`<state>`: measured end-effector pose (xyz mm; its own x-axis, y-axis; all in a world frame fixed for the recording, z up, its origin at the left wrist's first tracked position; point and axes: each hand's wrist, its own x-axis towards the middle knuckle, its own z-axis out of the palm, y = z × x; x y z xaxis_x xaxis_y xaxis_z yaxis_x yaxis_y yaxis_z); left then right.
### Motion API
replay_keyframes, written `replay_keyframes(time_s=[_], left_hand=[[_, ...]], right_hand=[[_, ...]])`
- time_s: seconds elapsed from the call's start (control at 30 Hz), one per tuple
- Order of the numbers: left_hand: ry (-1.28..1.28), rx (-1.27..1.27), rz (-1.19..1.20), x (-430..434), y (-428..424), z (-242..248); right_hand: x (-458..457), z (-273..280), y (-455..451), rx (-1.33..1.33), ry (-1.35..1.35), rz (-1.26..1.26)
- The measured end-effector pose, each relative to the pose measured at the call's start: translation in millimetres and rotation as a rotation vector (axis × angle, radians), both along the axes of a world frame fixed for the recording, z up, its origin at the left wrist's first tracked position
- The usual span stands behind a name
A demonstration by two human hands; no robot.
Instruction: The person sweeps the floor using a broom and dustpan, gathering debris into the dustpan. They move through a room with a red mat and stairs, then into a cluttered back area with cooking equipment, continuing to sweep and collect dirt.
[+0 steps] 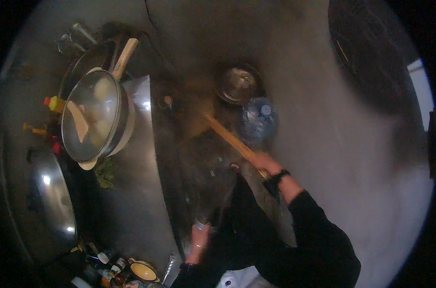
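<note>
My right hand (264, 162) grips a long wooden-coloured handle (232, 138) that slants down toward the floor. At its far end is a blurred brown wedge (200, 120) that looks like a broom head. My left hand (200, 235) is low beside the counter edge, fingers curled near a small pale grey thing (200, 225). Blur and shadow hide what this is and whether I hold it. Small pale scraps (212, 173) lie on the dark floor between my hands, near the tip of a shoe (235, 165).
A clear bluish plastic water jug (259, 120) stands beside a round metal lid or basin (239, 82) on the floor. Left is a steel counter (135, 201) with a glass-lidded pan (95, 118), green leaves (104, 174), a large wok (56, 201), a yellow bowl (144, 270) and several bottles.
</note>
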<state>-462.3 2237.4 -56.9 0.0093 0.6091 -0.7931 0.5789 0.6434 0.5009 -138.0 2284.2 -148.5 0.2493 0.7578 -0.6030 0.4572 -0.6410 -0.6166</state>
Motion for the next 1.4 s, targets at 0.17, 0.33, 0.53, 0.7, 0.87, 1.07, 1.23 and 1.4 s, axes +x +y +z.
replay_keyframes(time_s=[0.17, 0.33, 0.53, 0.7, 0.87, 1.07, 1.23, 1.4], left_hand=[[-0.021, 0.102, 0.035, 9.6, -3.1, 19.6], [0.069, 0.138, -0.108, 11.2, -13.4, 17.6], [-0.020, 0.187, -0.035, 6.0, -35.3, 20.8], [0.100, 0.248, -0.094, -2.9, -52.1, 23.2], [0.118, 0.292, -0.124, -17.2, -69.0, 32.9], [0.033, 0.375, -0.101, -19.3, -56.0, 51.0], [-0.039, 0.326, -0.081, -17.1, -46.1, 63.6], [-0.012, 0.315, -0.148, -16.7, -47.2, 69.2]], right_hand=[[-36.3, -45.8, 76.9, -0.091, -0.181, -0.047], [-50.6, -86.0, 97.2, -0.222, -0.180, -0.099], [-37.9, -121.1, -4.2, -0.412, -0.013, -0.143], [-33.5, -100.4, -140.1, -0.586, 0.164, -0.220], [-43.1, -16.6, -274.9, -0.667, 0.207, -0.399], [-54.2, 69.0, -368.5, -0.653, -0.173, -0.105], [-73.8, 44.3, -366.3, -0.397, -0.167, -0.062], [-97.6, -25.2, -267.4, -0.485, -0.137, -0.078]])
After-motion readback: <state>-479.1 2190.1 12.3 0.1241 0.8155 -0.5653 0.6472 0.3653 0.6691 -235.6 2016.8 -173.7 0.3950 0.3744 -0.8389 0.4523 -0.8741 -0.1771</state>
